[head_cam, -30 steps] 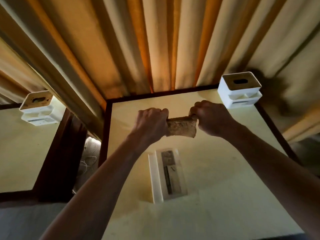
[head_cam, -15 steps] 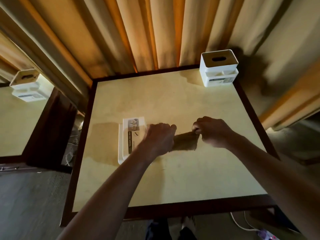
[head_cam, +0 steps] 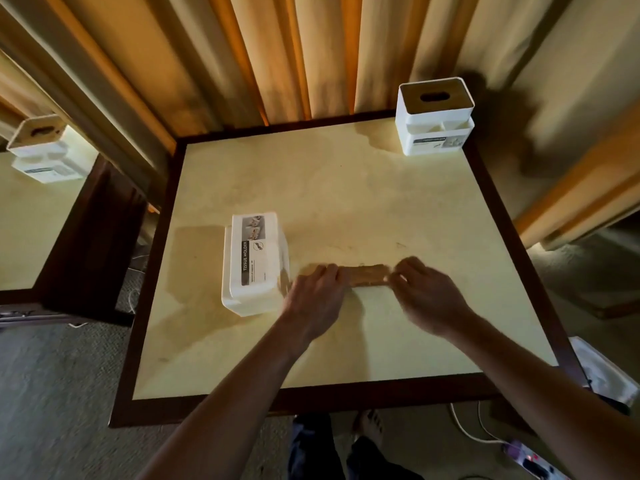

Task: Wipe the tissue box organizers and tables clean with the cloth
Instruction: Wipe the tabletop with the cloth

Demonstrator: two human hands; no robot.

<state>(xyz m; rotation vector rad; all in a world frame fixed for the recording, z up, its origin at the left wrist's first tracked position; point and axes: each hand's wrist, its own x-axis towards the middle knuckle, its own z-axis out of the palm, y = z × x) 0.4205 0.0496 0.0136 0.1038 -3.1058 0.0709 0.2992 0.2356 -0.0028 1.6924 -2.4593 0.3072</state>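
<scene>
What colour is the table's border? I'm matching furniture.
Dark brown, framing the pale yellow top of the table; the head view shows it.

The room is dim and warm; light glows orange between the curtains (head_cam: pixel 277 57). My right hand (head_cam: pixel 427 299) is blurred, and edges bend outward.

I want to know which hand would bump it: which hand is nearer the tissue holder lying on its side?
Left. The left hand grips the cloth right beside the tissue holder; the right hand holds the cloth's other end, farther off.
</scene>
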